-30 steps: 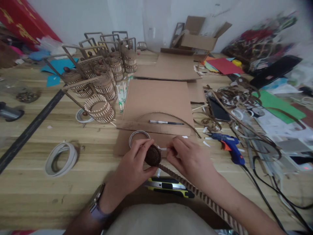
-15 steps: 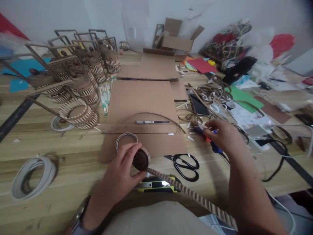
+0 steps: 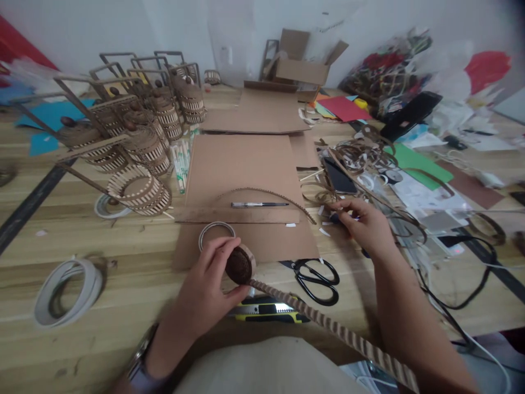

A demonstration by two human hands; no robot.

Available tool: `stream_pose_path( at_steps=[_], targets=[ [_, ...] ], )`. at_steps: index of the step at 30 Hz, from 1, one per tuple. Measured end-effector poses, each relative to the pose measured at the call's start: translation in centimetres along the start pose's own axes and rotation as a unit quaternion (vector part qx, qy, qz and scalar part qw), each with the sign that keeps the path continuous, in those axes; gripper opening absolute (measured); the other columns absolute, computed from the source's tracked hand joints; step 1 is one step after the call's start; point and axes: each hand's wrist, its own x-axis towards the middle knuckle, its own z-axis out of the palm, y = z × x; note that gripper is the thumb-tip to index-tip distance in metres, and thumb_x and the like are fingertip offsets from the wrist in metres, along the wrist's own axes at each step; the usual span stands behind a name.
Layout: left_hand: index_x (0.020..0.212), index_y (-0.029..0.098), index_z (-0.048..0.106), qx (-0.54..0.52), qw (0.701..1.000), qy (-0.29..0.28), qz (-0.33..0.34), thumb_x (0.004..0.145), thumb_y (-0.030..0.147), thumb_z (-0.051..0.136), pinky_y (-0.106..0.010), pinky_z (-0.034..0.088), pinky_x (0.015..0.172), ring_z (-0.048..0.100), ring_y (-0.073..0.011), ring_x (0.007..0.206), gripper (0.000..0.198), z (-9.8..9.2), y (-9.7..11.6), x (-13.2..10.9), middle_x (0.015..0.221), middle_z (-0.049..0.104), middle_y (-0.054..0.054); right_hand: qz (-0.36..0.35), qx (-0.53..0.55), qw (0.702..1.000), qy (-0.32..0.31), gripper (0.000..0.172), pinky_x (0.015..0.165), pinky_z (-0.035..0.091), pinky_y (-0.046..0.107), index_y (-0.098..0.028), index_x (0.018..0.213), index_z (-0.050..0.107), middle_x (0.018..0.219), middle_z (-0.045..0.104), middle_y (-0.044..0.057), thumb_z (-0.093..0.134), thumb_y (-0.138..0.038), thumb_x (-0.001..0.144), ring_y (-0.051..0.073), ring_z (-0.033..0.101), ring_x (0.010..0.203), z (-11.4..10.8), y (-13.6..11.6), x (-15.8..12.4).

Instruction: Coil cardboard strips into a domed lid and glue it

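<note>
At nine o'clock lay one white tape roll [image 3: 65,290], flat on the planked wooden table [image 3: 123,262]; a second, smaller ring [image 3: 216,232] sat on the brown cardboard sheet [image 3: 246,169]. At ten o'clock stood a cluster of slatted round baskets [image 3: 139,142], too crowded to count. At the centre the left hand [image 3: 205,293] was pinched on one dark round disc [image 3: 240,264], from which a ribbed cardboard strip [image 3: 328,327] trailed toward five o'clock over a yellow-and-black knife [image 3: 266,311]. One pen [image 3: 258,204] lay at twelve; one pair of black scissors [image 3: 318,279] at three. Beyond them the right hand [image 3: 367,227] had closed on a glue gun [image 3: 342,220], mostly hidden. Half a second before, that hand sat slightly higher with more blue of the gun showing.
</note>
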Motion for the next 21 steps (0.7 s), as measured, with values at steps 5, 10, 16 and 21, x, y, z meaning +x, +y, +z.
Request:
stream_pose_path(
  at_steps=[5, 10, 16, 21],
  targets=[
    [0.133, 0.023, 0.042, -0.015, 1.0, 0.008, -0.011, 0.077, 0.014, 0.064, -0.043, 0.054, 0.096, 0.058, -0.0273, 0.114, 0.061, 0.1, 0.0, 0.0, 0.125, 0.054, -0.011, 0.031, 0.007, 0.999, 0.009, 0.016, 0.05, 0.042, 0.032, -0.022, 0.079, 0.067, 0.077, 0.071, 0.006, 0.056, -0.033, 0.075, 0.018, 0.052, 0.054, 0.2, -0.1, 0.1],
    [0.134, 0.023, 0.042, -0.024, 1.0, 0.001, -0.013, 0.076, 0.013, 0.065, -0.045, 0.054, 0.096, 0.058, -0.0279, 0.114, 0.063, 0.1, -0.1, 0.0, 0.124, 0.054, -0.011, 0.022, 0.033, 0.999, -0.012, 0.021, 0.065, 0.048, 0.034, -0.021, 0.085, 0.068, 0.081, 0.073, 0.006, 0.053, -0.035, 0.081, 0.021, 0.065, 0.072, 0.7, -0.3, 0.1],
    [0.135, 0.025, 0.04, -0.028, 1.0, 0.008, -0.009, 0.076, 0.012, 0.065, -0.044, 0.056, 0.092, 0.059, -0.0278, 0.112, 0.065, 0.0, 0.0, 0.0, 0.124, 0.053, -0.011, 0.011, 0.002, 0.999, -0.05, 0.024, 0.07, 0.05, 0.039, -0.019, 0.09, 0.07, 0.088, 0.074, 0.009, 0.054, -0.034, 0.081, 0.024, 0.067, 0.078, 0.9, 0.3, 0.2],
    [0.134, 0.026, 0.042, -0.055, 0.998, 0.012, -0.037, 0.074, 0.011, 0.066, -0.044, 0.056, 0.094, 0.058, -0.0282, 0.116, 0.066, 0.0, 0.1, 0.0, 0.127, 0.053, -0.011, -0.123, 0.043, 0.99, -0.053, 0.013, 0.076, 0.052, 0.039, -0.023, 0.09, 0.069, 0.09, 0.071, 0.007, 0.063, -0.03, 0.081, 0.024, 0.067, 0.085, 0.6, -2.6, -1.3]
  ],
)
